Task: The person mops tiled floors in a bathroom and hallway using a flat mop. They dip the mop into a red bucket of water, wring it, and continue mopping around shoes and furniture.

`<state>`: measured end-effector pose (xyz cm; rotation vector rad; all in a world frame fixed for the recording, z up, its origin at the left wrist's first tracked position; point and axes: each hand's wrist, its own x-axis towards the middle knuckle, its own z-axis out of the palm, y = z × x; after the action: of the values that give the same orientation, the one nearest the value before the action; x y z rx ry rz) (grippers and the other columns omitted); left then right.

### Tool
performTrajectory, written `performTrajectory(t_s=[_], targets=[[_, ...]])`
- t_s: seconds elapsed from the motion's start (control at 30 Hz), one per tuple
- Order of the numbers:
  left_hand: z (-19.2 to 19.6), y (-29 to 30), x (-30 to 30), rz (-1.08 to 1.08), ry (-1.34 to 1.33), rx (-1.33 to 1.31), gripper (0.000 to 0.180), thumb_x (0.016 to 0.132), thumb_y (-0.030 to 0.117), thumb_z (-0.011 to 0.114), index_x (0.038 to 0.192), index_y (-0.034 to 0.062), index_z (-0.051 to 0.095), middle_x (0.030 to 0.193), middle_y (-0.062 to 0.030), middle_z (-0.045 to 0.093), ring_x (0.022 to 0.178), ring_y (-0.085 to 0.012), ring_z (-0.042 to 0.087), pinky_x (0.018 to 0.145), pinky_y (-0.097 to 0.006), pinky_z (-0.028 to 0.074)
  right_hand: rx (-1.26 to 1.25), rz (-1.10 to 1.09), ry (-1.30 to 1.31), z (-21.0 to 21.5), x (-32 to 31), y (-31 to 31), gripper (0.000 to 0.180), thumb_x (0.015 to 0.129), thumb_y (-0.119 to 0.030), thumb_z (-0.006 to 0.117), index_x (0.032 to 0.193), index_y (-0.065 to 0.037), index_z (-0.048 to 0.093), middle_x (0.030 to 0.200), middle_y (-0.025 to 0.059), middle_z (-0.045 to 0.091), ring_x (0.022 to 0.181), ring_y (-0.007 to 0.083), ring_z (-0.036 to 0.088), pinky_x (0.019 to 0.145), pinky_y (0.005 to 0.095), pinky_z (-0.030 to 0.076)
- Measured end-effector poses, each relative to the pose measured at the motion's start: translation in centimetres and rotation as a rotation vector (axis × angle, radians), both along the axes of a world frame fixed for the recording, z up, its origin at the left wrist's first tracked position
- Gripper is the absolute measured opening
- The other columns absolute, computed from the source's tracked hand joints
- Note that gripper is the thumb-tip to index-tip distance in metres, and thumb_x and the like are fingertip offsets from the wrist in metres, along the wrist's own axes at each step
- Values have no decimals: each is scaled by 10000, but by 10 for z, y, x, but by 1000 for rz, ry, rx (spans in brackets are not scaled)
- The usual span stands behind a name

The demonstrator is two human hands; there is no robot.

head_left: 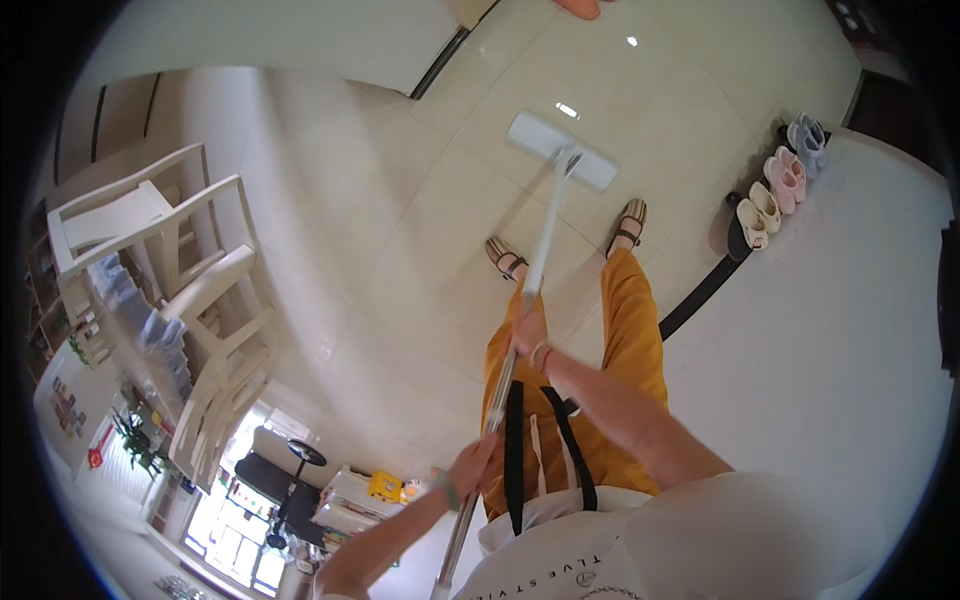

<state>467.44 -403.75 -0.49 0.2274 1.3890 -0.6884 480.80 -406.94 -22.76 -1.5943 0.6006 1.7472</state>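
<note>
A flat mop [535,137] with a wide white head lies on the glossy tiled floor, a little ahead of my feet. Its long pole [545,240] slants back toward my body, white near the head and metallic farther up. My right hand [529,328] is wrapped round the pole at about mid-length. Lower in the picture, my left hand [474,463] grips the same pole nearer its upper end. Both hands are closed, and the pole's top end runs toward the lower edge.
Several pairs of shoes [786,180] stand along the dark-edged white wall or cabinet side [830,290] on the right. White chairs [215,260] and a table are at the left. An orange object [580,8] shows at the top edge, near a white cabinet [300,45].
</note>
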Motion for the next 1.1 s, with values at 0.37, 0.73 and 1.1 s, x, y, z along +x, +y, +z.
performTrajectory(t_s=[0.37, 0.73, 1.1], targets=[[35, -5, 28, -81, 174, -123, 429, 881, 510, 380, 688, 128, 365, 451, 21, 279, 337, -103, 264, 326, -255, 262, -82, -66, 261, 40, 15, -10, 401, 915, -381, 332, 785, -8, 392, 548, 125, 501, 420, 254, 555, 364, 348, 475], [-152, 15, 340, -276, -384, 69, 509, 853, 574, 365, 713, 85, 350, 522, -16, 359, 371, -115, 361, 346, -277, 356, -61, -70, -293, -99, 397, 17, 358, 887, -375, 358, 883, -26, 436, 642, 127, 522, 465, 251, 553, 396, 377, 476], [-125, -15, 284, -405, -300, 10, 463, 881, 525, 351, 707, 96, 357, 457, 8, 334, 329, -105, 337, 316, -257, 305, -3, -150, -345, -99, 322, -61, 397, 895, -354, 336, 742, -7, 453, 516, 131, 517, 422, 251, 548, 353, 377, 429]])
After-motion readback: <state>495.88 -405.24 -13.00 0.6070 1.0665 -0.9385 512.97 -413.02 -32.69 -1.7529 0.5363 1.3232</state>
